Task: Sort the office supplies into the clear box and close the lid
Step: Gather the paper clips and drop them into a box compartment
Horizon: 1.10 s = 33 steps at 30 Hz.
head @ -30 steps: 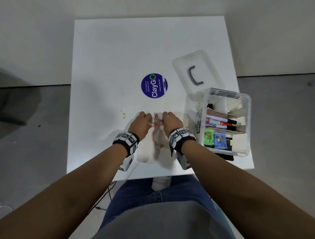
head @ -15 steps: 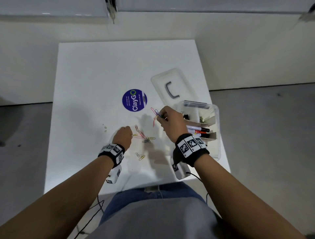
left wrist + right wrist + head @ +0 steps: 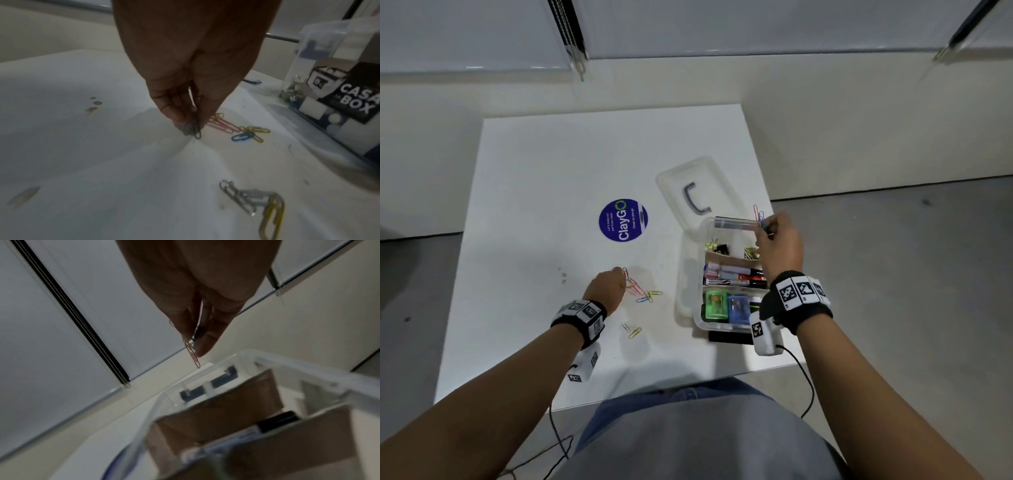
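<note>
Over the clear box [image 3: 726, 322] in the head view, the right hand [image 3: 779, 240] now pinches a bunch of paper clips [image 3: 759, 216], carried across from the table [image 3: 551, 171]; lid [image 3: 698, 192] lies off. Left wrist view: left hand [image 3: 185, 91] pinches dark clips [image 3: 193, 129], loose clips [image 3: 246, 131] beside. Right wrist view: red clip [image 3: 193, 356] dangles above the far compartment, release apparently next.

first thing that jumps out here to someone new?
The right hand holds a pinch of coloured paper clips above the far end of the clear box. The left hand pinches more clips from the scatter on the white table. The lid lies off behind the box.
</note>
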Available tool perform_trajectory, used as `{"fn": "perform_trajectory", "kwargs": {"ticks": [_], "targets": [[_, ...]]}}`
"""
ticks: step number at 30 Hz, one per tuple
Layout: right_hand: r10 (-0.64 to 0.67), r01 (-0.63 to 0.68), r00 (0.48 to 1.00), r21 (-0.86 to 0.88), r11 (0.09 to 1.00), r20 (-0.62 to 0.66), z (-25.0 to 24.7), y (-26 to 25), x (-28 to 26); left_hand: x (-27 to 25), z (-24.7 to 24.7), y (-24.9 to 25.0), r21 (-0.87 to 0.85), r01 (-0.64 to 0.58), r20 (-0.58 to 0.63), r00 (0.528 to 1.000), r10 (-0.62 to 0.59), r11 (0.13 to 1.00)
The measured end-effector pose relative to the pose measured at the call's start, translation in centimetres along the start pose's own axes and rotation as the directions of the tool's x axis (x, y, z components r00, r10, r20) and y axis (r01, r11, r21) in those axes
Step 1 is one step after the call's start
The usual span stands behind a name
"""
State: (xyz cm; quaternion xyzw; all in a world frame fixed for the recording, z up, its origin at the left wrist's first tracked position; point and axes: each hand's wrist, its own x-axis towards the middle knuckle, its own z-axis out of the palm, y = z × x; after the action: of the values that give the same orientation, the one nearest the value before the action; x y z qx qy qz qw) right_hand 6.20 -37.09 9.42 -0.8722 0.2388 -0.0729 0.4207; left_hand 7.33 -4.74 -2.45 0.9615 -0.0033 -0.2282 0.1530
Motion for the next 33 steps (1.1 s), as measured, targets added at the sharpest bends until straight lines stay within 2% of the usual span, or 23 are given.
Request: {"fn": "perform_trajectory", "kwargs": {"ticks": [3,5,7,8,11,14,18,21,24,27,29,31,33], "targets": [[0.01,0.026,0.992,-0.283,0.959,0.126,-0.4,2.3,1.1,-0.5,-1.8,2.0,-0.143,-0.051,-0.073,0.996,0.041,0.988],[0.002,0.046,0.992,-0.374,0.926,0.125,-1.0,3.2,1.4,-0.6,-3.4,4.4,-0.29,-0.127,-0.145,0.986,0.087,0.949],[0.014,0.018,0.997,-0.404,0.914,0.077,-1.7,3.7,1.4,-0.5,-5.0,7.6,-0.389,-0.21,-0.197,0.97,0.141,0.897],[0.067,-0.023,0.993,-0.406,0.913,0.095,-1.9,4.0,1.3,-0.4,-5.6,9.5,-0.417,-0.249,-0.208,0.962,0.176,0.874],[0.261,-0.154,0.934,-0.386,0.91,0.243,-1.8,4.6,1.1,-0.5,-6.8,16.0,-0.421,-0.371,-0.204,0.928,0.312,0.828],[0.249,-0.132,0.928,-0.382,0.915,0.276,-1.5,4.5,0.8,-0.5,-6.3,21.1,-0.394,-0.46,-0.152,0.887,0.437,0.796],[0.23,-0.094,0.922,-0.394,0.914,0.313,-1.0,3.5,0.4,0.7,-4.9,24.2,-0.37,-0.441,-0.1,0.894,0.437,0.818],[0.219,-0.07,0.916,-0.405,0.912,0.335,0.0,2.8,0.0,1.6,-4.8,23.7,-0.333,-0.426,-0.049,0.899,0.436,0.841],[0.199,-0.045,0.917,-0.407,0.912,0.346,0.6,2.3,0.4,1.4,-6.4,21.1,-0.389,-0.423,-0.093,0.902,0.422,0.819],[0.18,-0.016,0.922,-0.432,0.902,0.342,0.6,2.1,1.3,1.6,-7.8,15.9,-0.468,-0.362,-0.216,0.932,0.292,0.806],[0.187,-0.016,0.921,-0.447,0.894,0.341,0.8,2.0,1.7,1.8,-7.8,11.7,-0.479,-0.286,-0.259,0.949,0.177,0.83],[0.202,-0.04,0.923,-0.44,0.897,0.328,1.3,1.6,1.6,1.3,-7.1,7.9,-0.386,-0.186,-0.225,0.969,0.104,0.903],[0.188,-0.057,0.942,-0.42,0.906,0.277,2.3,1.0,1.0,0.2,-5.3,4.6,-0.229,-0.097,-0.096,0.992,0.077,0.969]]}}
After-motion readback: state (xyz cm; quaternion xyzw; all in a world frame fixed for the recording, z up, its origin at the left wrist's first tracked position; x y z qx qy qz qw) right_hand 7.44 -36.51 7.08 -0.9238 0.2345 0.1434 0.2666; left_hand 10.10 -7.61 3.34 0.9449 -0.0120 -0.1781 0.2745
